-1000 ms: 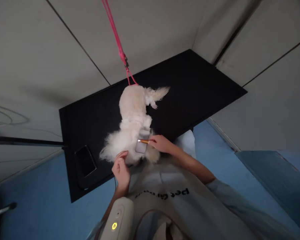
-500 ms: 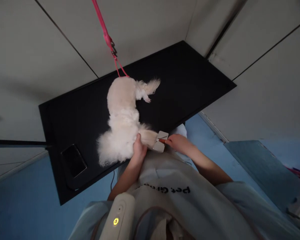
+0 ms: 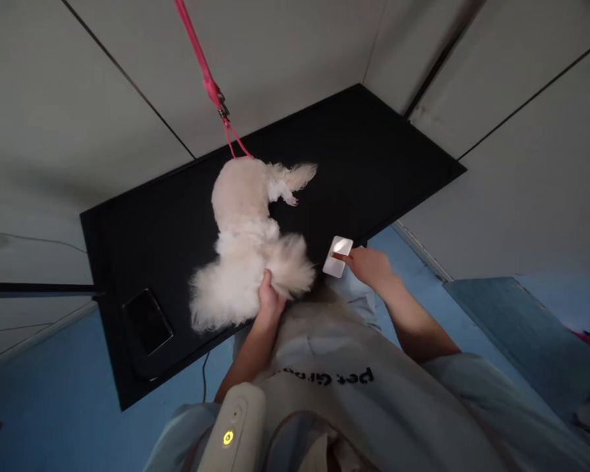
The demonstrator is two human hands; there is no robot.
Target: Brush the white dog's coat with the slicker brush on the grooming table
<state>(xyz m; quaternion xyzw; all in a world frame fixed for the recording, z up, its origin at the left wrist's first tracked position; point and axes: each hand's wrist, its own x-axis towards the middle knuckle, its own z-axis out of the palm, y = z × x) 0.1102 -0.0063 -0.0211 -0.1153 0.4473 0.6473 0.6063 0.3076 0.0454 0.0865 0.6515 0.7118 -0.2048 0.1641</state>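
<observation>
White along the animal [image 3: 240, 196], near to far; clasped at near-right tuft [image 3: 294, 265] by left hand [image 3: 271, 296]; left of, apart from, brush [image 3: 332, 265] gripped in right hand [image 3: 371, 266].

brush [image 3: 334, 266] in right hand [image 3: 370, 265]: glossy pale head, wood-look handle | dog's coat [image 3: 243, 239] at left hand [image 3: 271, 298]: fluffy | tabletop [image 3: 349, 170] beyond both hands: matt, smooth | phone [image 3: 148, 321] left of left hand: glossy, glass-like | leash [image 3: 195, 46] beyond left hand: cloth-like, clasp [image 3: 223, 107] metallic
</observation>
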